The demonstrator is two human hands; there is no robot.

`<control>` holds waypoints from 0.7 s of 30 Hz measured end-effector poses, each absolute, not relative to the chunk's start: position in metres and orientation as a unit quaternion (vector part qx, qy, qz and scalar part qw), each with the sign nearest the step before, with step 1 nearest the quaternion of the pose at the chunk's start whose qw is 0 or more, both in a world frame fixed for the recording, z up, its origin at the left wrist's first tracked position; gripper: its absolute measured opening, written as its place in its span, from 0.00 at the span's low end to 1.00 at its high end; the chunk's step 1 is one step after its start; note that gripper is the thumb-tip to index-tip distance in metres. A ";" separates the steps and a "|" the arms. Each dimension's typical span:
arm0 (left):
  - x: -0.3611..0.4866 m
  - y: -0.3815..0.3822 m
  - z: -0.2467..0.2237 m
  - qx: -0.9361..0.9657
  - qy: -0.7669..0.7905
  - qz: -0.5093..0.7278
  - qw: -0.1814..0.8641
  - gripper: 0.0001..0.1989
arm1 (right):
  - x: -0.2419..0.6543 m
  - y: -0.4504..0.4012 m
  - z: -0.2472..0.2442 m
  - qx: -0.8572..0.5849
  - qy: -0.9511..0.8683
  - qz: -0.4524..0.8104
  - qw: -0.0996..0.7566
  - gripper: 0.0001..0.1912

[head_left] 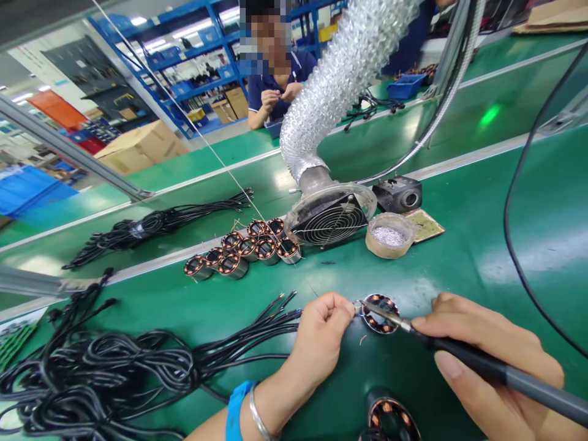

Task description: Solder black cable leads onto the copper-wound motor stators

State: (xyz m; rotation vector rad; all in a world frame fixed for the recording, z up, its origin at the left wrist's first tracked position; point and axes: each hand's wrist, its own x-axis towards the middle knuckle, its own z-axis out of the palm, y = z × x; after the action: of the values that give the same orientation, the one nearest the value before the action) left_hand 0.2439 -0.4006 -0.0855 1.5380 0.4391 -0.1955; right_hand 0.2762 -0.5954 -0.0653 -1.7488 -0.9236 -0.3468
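Note:
My right hand (500, 355) grips a soldering iron (478, 355) by its dark handle. The iron's metal tip reaches the left rim of a round motor stator (380, 313) with copper windings, which lies on the green bench. At that same rim my left hand (324, 324) is closed, thumb and forefinger pinching a thin solder wire that comes down from the upper left. Short lead ends show just past the fingertips; whether the pinch also holds them I cannot tell. Another stator (390, 419) lies at the bottom edge, partly cut off.
Several stators (233, 266) stand grouped ahead, beside a fume extractor (331, 220) on a silver duct (340, 79). A round tub of silvery bits (389, 242) and a dark box (399, 195) sit to its right. Black cables (133, 367) pile up at left. A person (280, 86) sits opposite.

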 end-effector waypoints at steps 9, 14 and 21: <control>0.244 -0.400 -0.088 0.690 0.193 -0.089 0.692 0.11 | 0.280 -0.591 -0.079 -0.712 -0.368 -0.238 0.549 0.21; 0.245 -0.399 -0.088 0.680 0.184 -0.105 0.702 0.14 | 0.281 -0.582 -0.094 -0.708 -0.356 -0.242 0.560 0.27; 0.244 -0.388 -0.092 0.660 0.081 -0.164 0.728 0.22 | 0.295 -0.560 -0.095 -0.727 -0.460 -0.203 0.468 0.17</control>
State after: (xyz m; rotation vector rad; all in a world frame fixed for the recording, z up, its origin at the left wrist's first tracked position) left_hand 0.2438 -0.3880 -0.0917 1.4548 0.1795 -0.3614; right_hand 0.2949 -0.5604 -0.0955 -1.7825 -1.1278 -0.4967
